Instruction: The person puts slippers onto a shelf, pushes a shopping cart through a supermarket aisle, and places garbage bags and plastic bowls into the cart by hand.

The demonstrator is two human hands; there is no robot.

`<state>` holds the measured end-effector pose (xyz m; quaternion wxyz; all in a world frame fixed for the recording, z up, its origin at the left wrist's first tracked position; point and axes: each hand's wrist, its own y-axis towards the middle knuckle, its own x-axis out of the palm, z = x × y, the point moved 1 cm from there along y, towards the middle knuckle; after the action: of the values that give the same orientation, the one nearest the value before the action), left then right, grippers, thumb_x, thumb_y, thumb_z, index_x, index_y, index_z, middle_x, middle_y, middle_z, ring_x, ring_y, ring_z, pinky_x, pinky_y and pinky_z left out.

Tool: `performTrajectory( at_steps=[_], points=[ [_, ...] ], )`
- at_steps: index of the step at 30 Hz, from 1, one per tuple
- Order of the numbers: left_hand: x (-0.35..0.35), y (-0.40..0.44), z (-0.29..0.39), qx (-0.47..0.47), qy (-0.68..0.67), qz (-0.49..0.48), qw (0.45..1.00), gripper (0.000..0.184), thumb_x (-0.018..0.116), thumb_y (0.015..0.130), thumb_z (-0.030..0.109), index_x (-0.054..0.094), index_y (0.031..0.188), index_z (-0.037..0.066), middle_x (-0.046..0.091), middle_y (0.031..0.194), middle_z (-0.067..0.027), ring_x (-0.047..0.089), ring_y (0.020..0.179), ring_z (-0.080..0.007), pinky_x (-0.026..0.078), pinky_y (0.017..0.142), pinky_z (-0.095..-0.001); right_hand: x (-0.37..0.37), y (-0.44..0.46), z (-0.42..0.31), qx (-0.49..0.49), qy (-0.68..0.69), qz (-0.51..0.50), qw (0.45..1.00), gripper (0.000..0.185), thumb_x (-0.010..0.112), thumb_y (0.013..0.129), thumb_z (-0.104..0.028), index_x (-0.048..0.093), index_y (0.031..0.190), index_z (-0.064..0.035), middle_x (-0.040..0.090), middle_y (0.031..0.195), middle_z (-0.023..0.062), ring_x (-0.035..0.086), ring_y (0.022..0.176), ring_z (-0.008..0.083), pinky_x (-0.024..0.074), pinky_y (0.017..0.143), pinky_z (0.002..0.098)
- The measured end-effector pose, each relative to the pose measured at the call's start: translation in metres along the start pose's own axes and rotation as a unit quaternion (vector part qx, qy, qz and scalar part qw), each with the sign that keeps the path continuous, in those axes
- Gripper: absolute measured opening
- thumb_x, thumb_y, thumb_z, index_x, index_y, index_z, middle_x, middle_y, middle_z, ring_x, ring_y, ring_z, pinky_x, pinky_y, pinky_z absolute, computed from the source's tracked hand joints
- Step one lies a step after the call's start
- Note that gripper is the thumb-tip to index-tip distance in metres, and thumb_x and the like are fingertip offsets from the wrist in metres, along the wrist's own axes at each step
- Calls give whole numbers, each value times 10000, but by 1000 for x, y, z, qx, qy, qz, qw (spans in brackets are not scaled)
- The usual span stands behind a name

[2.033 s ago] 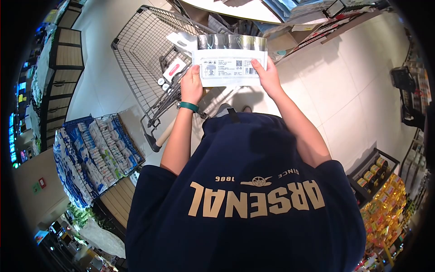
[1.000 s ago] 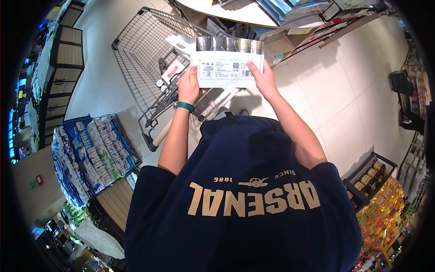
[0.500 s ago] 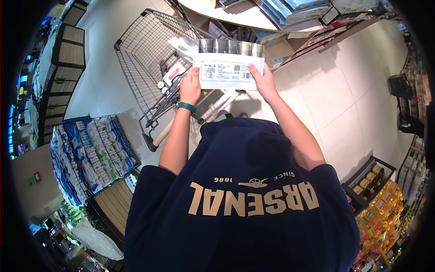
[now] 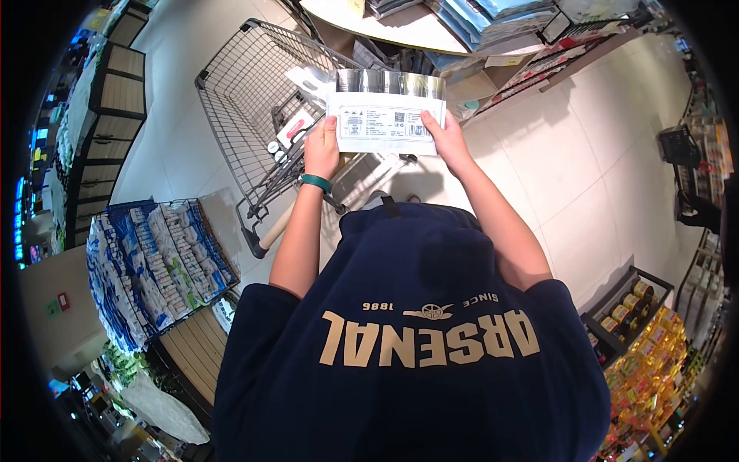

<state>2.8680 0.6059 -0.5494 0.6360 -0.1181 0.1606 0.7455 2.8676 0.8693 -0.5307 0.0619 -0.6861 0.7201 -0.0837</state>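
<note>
Held out in front of me is a flat plastic-wrapped package, with a white printed label and dark glossy stripes along its far edge. My left hand grips its left end, thumb on the label. At the right end, my right hand is closed on it, thumb on top; the fingers underneath are hidden. The label carries small text, a drawing and a square code. A green band circles my left wrist. Just beyond and left of the package stands a wire shopping cart, a red-and-white item lying at it.
Bagged folded goods lie on a rounded display table ahead. A rack of blue and white packets stands at left. Yellow packs and a dark crate of jars are at right. Pale tile floor lies between.
The package has shifted very slightly toward me and left, with both hands still on it. The cart and shelves look almost the same.
</note>
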Motion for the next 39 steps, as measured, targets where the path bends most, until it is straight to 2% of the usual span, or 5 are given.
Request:
performTrajectory(
  at_steps=[8, 10, 27, 33, 39],
  points=[
    [-3, 0, 0, -38, 2, -16, 999, 426, 462, 1037, 336, 653, 1071, -43, 711, 898, -163, 664, 842, -196, 495, 752, -319, -2, -9, -19, 75, 132, -52, 987, 350, 620, 960, -205, 547, 1229, 6, 657, 1129, 90, 629, 1001, 149, 504, 873, 298],
    [-4, -2, 7, -48, 19, -3, 999, 374, 494, 1014, 312, 662, 1024, -21, 678, 842, -231, 657, 778, -383, 500, 724, -419, -1, -13, -29, 69, 136, -60, 986, 333, 629, 944, -153, 551, 1224, 9, 658, 1134, 99, 637, 1003, 152, 515, 863, 300],
    [-2, -58, 153, 322, -1, 101, 941, 610, 733, 754, 94, 533, 1322, -4, 582, 1304, -211, 559, 1206, -413, 451, 1018, -447, 52, -95, -167, -117, 101, -101, 983, 497, 744, 855, -173, 447, 1210, 10, 564, 1152, 103, 562, 1080, 145, 483, 912, 321],
    [-25, -68, 138, -65, -539, 74, 836, 411, 656, 873, 57, 516, 1252, -16, 592, 1190, -92, 588, 1077, -192, 465, 961, -346, 33, -67, -143, -280, -283, -22, 917, 526, 660, 920, -328, 482, 1338, -62, 496, 1291, 149, 475, 1233, 215, 413, 1009, 381],
    [-29, -77, 129, -128, -616, 39, 776, 478, 623, 905, 134, 444, 1330, 5, 545, 1254, -108, 555, 1159, -213, 460, 995, -385, 40, -69, -141, 12, 82, -136, 987, 667, 742, 857, -155, 371, 1395, -30, 607, 1111, 122, 620, 889, 140, 516, 661, 262]
  ],
)
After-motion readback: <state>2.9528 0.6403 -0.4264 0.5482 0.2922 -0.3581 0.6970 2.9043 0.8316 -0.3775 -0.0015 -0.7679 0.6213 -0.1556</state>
